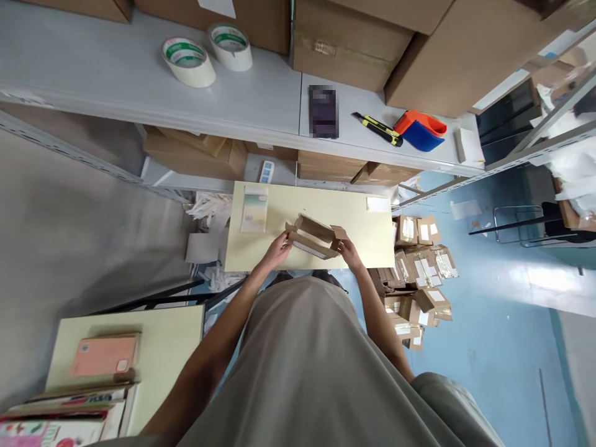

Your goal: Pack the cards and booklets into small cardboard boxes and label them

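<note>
A small flat cardboard box (313, 236) with open end flaps is held over the pale yellow table (363, 242). My left hand (278, 249) grips its left end, fingers closed on the flap. My right hand (348, 251) grips its right end flap the same way. A flat pale packet (254, 210) lies on the table to the left of the box. A white label (377, 203) lies at the table's far right corner.
A grey shelf (139, 87) holds two tape rolls (189, 60), a phone (323, 112), a yellow-black cutter (377, 128), a red-blue tape dispenser (421, 130) and large cartons. Several packed small boxes (421, 267) pile on the blue floor. A second table (172, 335) holds books.
</note>
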Action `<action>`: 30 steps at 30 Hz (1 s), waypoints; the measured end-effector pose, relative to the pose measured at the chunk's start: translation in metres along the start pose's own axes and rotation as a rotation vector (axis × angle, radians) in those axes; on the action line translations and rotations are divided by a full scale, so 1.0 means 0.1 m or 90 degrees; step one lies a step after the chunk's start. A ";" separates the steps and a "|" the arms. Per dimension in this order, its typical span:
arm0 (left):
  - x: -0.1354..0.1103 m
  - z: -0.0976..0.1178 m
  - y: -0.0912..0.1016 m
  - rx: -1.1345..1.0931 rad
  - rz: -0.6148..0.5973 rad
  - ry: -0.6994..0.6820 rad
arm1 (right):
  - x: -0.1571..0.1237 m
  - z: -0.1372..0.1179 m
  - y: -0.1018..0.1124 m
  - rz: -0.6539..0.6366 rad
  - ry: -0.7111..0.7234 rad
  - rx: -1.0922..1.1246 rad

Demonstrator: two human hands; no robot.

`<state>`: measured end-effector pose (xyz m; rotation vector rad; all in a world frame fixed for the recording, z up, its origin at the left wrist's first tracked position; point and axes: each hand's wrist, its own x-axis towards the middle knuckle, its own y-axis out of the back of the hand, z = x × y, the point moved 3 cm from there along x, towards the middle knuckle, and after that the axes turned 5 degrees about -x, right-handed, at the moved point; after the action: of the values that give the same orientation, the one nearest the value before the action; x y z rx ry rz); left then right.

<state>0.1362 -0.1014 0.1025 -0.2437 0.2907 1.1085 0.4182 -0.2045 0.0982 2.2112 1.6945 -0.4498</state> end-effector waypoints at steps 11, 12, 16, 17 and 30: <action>0.11 -0.06 -0.23 -0.126 0.130 0.079 | 0.31 -0.10 0.35 -0.045 -0.054 0.036; 0.10 -0.06 -0.26 -0.133 0.142 0.089 | 0.33 -0.11 0.36 -0.052 -0.060 0.043; 0.07 -0.04 -0.37 -0.128 0.174 0.132 | 0.39 -0.14 0.40 -0.089 -0.083 0.049; 0.07 -0.04 -0.39 -0.124 0.172 0.139 | 0.40 -0.15 0.42 -0.098 -0.087 0.047; 0.17 0.03 -0.53 -0.099 0.140 0.175 | 0.54 -0.23 0.64 -0.168 -0.037 0.036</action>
<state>0.1919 -0.1087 0.1016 -0.5145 0.4854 1.3189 0.4947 -0.1633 0.0999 1.9974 1.9724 -0.6256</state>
